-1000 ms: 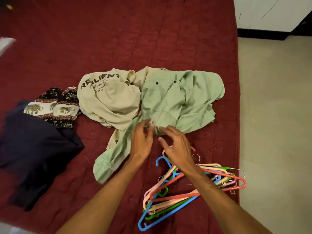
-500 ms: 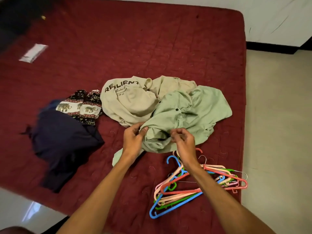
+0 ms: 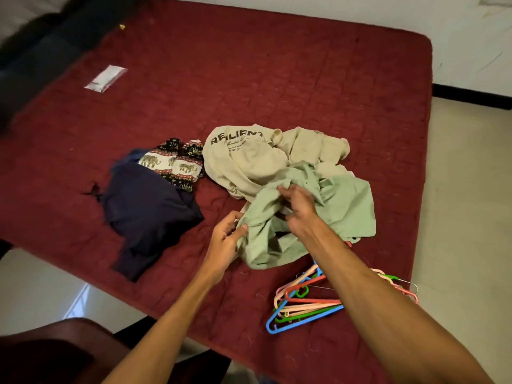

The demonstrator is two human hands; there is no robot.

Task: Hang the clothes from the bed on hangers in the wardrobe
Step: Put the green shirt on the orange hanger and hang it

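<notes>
- Hands first: the left hand [image 3: 224,239] pinches an edge of the green shirt [image 3: 346,200] between thumb and fingertips. The right hand [image 3: 299,209] is dug into the shirt's folds with its fingers curled on the cloth.
- Two separate grips on one garment suggest the person is pulling it open, probably hunting for the collar or shoulders so a hanger can go in.
- The shirt is bunched on the bed [image 3: 277,79] near its front edge, and its far side overlaps the beige top [image 3: 243,162].
- Hangers [image 3: 304,303] lie in a loose tangled heap on the bed, just in front of the shirt. The right forearm crosses over them. They seem placed there for quick reach.
- A navy garment [image 3: 146,206] sits to the left, partly covering an elephant-print piece [image 3: 177,162] that touches the beige top. None of these is on a hanger yet.
- A white packet [image 3: 105,78] lies well apart, toward the far left of the bed.
- No basket or box shows, and the wardrobe is out of view, so what it holds cannot be told.
</notes>
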